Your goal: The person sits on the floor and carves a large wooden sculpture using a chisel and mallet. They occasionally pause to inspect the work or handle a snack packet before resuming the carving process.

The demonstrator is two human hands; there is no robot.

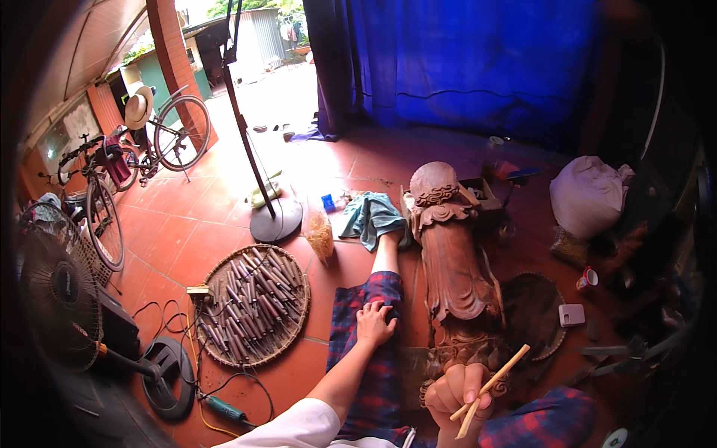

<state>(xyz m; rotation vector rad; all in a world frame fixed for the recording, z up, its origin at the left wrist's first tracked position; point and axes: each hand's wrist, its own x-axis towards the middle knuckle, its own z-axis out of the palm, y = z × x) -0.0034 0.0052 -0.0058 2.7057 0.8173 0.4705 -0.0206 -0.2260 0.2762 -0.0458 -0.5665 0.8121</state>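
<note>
My left hand (376, 324) lies on the red and blue plaid trouser leg (385, 287), fingers spread. In front of my body my right hand (457, 392) is closed around two thin, pale yellow sticks (510, 369), which cross each other; their exact kind is unclear. Just beyond that hand lies a carved reddish-brown wooden figure (457, 269) with a rounded head end and drapery-like folds, between my legs. Left of my leg, a round woven tray (305, 313) holds many carving tools (250, 302) with dark handles.
A clear container of yellowish sticks (320, 237) stands near a lamp base (276, 221). A teal cloth (371, 216) lies by my foot. At left are a fan (63, 291), a green power tool (224, 408) with cords, and bicycles (104, 216). A white sack (590, 196) stands right.
</note>
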